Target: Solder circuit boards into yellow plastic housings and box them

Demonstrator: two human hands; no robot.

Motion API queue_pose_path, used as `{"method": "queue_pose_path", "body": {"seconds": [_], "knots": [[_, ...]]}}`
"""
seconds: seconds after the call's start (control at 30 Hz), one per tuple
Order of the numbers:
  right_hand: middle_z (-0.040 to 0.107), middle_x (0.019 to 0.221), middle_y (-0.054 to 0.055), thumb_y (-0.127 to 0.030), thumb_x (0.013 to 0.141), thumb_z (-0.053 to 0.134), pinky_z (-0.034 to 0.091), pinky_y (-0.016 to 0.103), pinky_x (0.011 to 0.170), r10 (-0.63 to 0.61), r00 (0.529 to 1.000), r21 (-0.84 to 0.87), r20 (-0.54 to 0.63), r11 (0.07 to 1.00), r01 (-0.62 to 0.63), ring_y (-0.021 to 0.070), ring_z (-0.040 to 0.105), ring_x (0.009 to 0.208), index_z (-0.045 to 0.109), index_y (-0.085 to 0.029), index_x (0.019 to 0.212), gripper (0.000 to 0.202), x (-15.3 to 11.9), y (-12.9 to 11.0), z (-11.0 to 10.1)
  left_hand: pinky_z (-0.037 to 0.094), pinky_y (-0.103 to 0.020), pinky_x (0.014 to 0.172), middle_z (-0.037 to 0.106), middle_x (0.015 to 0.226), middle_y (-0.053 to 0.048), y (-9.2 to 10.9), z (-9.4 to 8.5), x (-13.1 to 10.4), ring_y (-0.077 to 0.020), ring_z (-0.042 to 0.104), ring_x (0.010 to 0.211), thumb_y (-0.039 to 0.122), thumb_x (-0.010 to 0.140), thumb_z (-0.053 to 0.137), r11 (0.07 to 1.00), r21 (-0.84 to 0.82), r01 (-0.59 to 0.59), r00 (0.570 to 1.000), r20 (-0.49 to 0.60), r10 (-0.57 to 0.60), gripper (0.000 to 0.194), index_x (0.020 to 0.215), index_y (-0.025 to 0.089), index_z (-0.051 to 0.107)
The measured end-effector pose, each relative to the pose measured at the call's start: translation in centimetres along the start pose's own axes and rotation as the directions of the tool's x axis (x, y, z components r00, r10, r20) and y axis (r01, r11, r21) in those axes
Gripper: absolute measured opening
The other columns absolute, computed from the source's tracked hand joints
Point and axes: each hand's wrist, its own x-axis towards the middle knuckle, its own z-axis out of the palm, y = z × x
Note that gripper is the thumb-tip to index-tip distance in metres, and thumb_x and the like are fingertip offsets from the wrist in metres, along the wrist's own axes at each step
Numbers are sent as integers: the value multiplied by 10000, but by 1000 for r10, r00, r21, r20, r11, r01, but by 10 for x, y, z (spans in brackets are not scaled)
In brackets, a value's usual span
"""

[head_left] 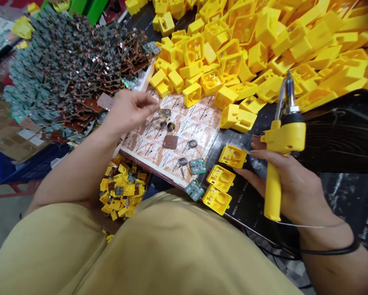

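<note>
Currently, the left hand (131,110) is over the patterned sheet (143,149), fingertips close together; whether they pinch anything, I cannot tell. Right of the sheet, the right hand (297,180) holds the yellow soldering gun (286,137) beside a yellow case (232,156).

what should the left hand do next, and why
Perhaps bring the brown circuit board across to the farthest of the three lined-up yellow housings: the right hand, gripping the soldering gun, is beside it, and the other two housings have green circuit boards beside them. The left hand is near the brown board, though whether it pinches anything is unclear.
</note>
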Motion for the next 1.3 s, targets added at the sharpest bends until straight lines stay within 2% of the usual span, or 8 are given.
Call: {"method": "queue_pose_path", "body": {"seconds": [0.23, 0.4, 0.53, 0.77, 0.9, 1.0, 1.2, 1.3], "knots": [[697, 1075, 103, -163, 867, 703, 618, 334, 728, -30, 999, -46, 41, 998, 32, 252, 707, 908, 502, -205, 1246, 430, 13, -5, 12, 553, -305, 612, 707, 705, 19, 36, -7, 62, -149, 643, 650, 412, 758, 804, 768, -623, -146, 987, -45, 152, 202, 782, 233, 715], [695, 1021, 86, -262, 880, 711, 626, 407, 811, 27, 999, -44, -34, 999, -29, 267, 701, 956, 534, -174, 1207, 383, 9, -11, 9, 587, -276, 699, 706, 757, 91, 38, 23, 90, -71, 616, 669, 621, 690, 804, 678, -643, -356, 927, -149, 345, 386, 791, 268, 682], [704, 1036, 77, -228, 861, 733, 611, 408, 881, 25, 992, -50, -124, 998, -31, 242, 700, 983, 539, -194, 1228, 417, 5, -13, -1, 581, -362, 779, 716, 661, 67, 32, 50, 94, -89, 621, 631, 541, 668, 847, 812, -527, -249, 969, -122, 217, 351, 693, 224, 699], [703, 1049, 61, -204, 853, 736, 595, 390, 910, 67, 989, -6, -135, 998, -69, 240, 692, 1013, 516, -225, 1283, 484, 3, -10, 0, 554, -323, 973, 747, 871, 132, 51, 23, 112, -102, 686, 888, 462, 726, 844, 521, -794, -314, 898, -69, 435, 275, 817, 272, 668], [679, 1098, 66, -262, 866, 732, 589, 425, 944, 68, 994, 39, -89, 997, -65, 247, 671, 1067, 484, -227, 1310, 510, 3, -3, 14, 559, -313, 921, 734, 892, 113, 57, 17, 102, -106, 669, 966, 251, 979, 559, 467, -878, -99, 992, -48, 120, 83, 906, 256, 597], [671, 1111, 68, -241, 897, 690, 614, 393, 872, 69, 996, 44, -48, 997, -67, 231, 677, 1036, 455, -237, 1336, 498, 3, -3, 19, 551, -347, 981, 728, 939, 118, 54, 21, 92, -115, 615, 1102, 282, 981, 538, 400, -914, 66, 994, 26, -104, 50, 946, 271, 573], [684, 1104, 87, -273, 881, 711, 606, 394, 889, 28, 997, 15, -74, 1000, -27, 215, 696, 933, 495, -199, 1264, 445, 4, -8, 13, 563, -475, 977, 723, 965, 28, 49, 31, 75, -219, 565, 1218, 331, 883, 661, 309, -931, 192, 959, 112, -259, 141, 932, 243, 563], [686, 1116, 80, -314, 851, 744, 597, 384, 912, 91, 991, 66, -100, 994, -85, 232, 688, 1018, 497, -220, 1236, 467, 11, -11, 9, 556, -458, 997, 703, 1096, -8, 52, 36, 67, -232, 542, 1273, 458, 902, 613, 446, -871, 207, 968, 115, -225, 268, 1063, 248, 566]]}}
